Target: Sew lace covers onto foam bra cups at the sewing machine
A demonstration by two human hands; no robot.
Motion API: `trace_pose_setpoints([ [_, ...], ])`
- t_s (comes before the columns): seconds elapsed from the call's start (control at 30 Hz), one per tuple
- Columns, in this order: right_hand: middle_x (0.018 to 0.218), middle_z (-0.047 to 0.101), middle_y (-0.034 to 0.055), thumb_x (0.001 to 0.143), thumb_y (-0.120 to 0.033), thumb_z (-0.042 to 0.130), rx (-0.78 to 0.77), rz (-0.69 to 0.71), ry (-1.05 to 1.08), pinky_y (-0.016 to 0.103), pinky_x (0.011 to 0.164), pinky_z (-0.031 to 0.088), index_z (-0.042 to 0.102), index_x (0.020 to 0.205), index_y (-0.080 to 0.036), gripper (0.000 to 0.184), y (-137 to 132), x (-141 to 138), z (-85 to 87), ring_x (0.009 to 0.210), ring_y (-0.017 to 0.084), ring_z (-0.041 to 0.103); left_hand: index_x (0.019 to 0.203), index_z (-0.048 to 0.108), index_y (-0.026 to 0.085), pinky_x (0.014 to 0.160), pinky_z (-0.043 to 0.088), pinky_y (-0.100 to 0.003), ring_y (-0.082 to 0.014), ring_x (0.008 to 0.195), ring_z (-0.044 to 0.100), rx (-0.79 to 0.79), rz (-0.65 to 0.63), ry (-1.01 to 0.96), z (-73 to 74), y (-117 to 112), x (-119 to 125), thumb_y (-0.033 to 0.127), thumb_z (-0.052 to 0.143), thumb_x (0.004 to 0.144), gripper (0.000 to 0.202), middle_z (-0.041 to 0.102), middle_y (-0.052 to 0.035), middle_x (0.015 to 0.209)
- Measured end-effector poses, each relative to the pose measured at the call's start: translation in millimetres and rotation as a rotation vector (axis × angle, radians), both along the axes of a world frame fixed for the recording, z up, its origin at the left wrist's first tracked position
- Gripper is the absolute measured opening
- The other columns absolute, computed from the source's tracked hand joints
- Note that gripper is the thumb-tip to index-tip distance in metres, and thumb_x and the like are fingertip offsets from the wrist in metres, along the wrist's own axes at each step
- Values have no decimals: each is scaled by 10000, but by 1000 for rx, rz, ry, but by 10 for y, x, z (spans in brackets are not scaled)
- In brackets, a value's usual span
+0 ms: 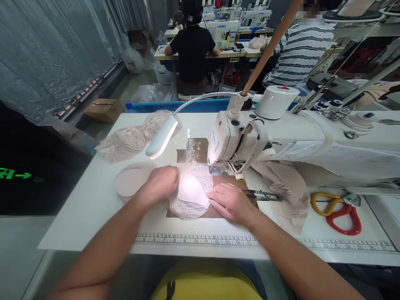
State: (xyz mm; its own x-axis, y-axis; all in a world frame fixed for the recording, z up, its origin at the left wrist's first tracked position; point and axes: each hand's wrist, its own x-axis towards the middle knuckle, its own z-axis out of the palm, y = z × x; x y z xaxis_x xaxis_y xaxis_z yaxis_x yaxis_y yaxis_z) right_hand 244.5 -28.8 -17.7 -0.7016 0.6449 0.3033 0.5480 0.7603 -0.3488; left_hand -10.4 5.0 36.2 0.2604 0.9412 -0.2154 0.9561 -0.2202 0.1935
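A pale beige bra cup with lace edging (191, 189) lies beneath the sewing machine's (228, 141) needle area, brightly lit by the lamp. My left hand (163, 182) is closed in a fist-like grip on the cup's left edge. On the opposite side, my right hand (230, 202) has its fingertips closed on the cup's right edge, close to the needle. Black thread snips (264, 195) stick out just behind my right hand; whether it touches them I cannot tell. The needle and presser foot are partly hidden by the machine head.
Lace cups (125, 143) lie at the back left, and a plain cup (131, 180) beside my left forearm. More lace fabric (289, 196) and red-and-yellow-handled scissors (339, 210) are at right. A flexible lamp (161, 137) arches over the table. Two people sit beyond.
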Motion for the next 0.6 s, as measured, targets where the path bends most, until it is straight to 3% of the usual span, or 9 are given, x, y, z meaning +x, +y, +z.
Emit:
trace_pose_setpoints([
  [0.07, 828, 643, 56, 922, -245, 473, 4, 2, -1, 286, 672, 384, 676, 973, -182, 218, -1, 2, 1, 741, 159, 526, 695, 534, 173, 534, 348, -270, -168, 591, 524, -103, 41, -263, 2, -3, -52, 335, 404, 901, 293, 578, -38, 665],
  [0.17, 844, 623, 57, 919, -249, 475, 11, -6, -10, 280, 650, 368, 673, 954, -192, 209, -7, 4, 20, 728, 157, 502, 920, 590, 154, 645, 439, -274, -192, 777, 603, -315, 168, -823, -26, -19, -35, 448, 515, 859, 309, 654, -61, 886],
  [0.27, 890, 631, 59, 923, -253, 471, 6, 10, -33, 288, 673, 376, 663, 949, -189, 204, -10, 2, 40, 748, 161, 509, 1101, 584, 133, 775, 477, -303, -219, 916, 624, -519, 247, -1190, -112, -55, 77, 382, 705, 731, 462, 664, -90, 1046],
  [0.5, 1033, 659, 61, 878, -104, 451, 78, -27, -143, 299, 690, 376, 629, 1058, -186, 267, 45, -8, 64, 806, 179, 509, 1035, 628, 122, 752, 485, -262, -191, 862, 638, -530, 311, -1289, -259, -78, 181, 166, 682, 689, 353, 695, -55, 948],
  [0.6, 919, 672, 44, 813, -30, 451, 81, -107, -204, 288, 633, 358, 655, 924, -189, 281, 88, 43, 51, 746, 175, 492, 982, 624, 122, 710, 492, -249, -177, 813, 638, -547, 287, -1262, -265, -75, 154, 134, 637, 686, 297, 688, -39, 897],
])
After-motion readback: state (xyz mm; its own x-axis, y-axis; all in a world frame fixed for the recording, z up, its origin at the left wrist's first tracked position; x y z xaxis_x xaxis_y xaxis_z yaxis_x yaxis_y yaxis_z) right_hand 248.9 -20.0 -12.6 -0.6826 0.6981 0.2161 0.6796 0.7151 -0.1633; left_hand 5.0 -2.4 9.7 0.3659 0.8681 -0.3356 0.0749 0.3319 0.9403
